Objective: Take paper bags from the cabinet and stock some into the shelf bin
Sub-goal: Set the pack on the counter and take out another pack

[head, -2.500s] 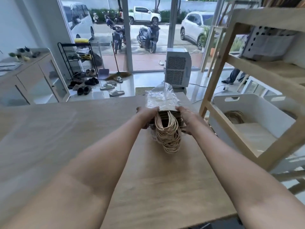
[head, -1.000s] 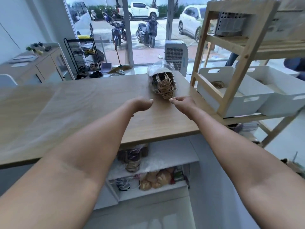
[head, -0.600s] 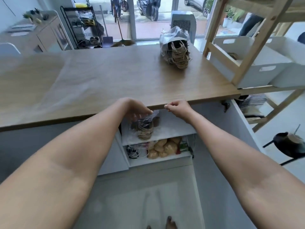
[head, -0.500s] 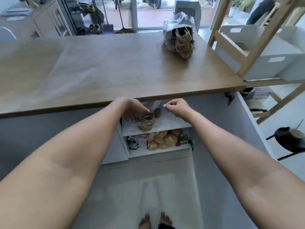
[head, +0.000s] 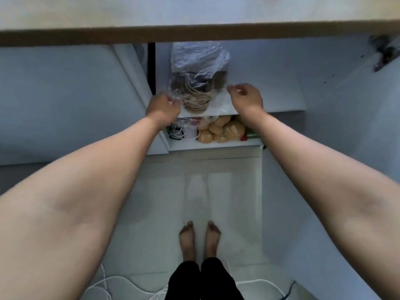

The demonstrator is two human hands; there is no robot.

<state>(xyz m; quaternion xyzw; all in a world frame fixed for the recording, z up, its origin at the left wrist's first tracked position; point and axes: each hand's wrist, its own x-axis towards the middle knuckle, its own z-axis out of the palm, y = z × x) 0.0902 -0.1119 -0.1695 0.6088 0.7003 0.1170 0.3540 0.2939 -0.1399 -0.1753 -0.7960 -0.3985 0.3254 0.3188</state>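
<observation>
Two hands reach into the cabinet; left hand [head: 163, 106] pinches the plastic-wrapped paper bags [head: 198, 83] on the upper shelf [head: 259, 98]; right hand [head: 245, 96], fingers loosely curled, hovers just beside, holding nothing.

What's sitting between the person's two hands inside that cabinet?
In the head view, a clear plastic-wrapped bundle of brown paper bags, twine handles facing out, lies on the white upper cabinet shelf between the left hand and right hand.

We are losing the worktop [head: 194, 33] at the top edge, wrinkled plastic is veiling the paper bags [head: 198, 83], and our forearms are covering part of the lower shelf [head: 216, 144].
</observation>
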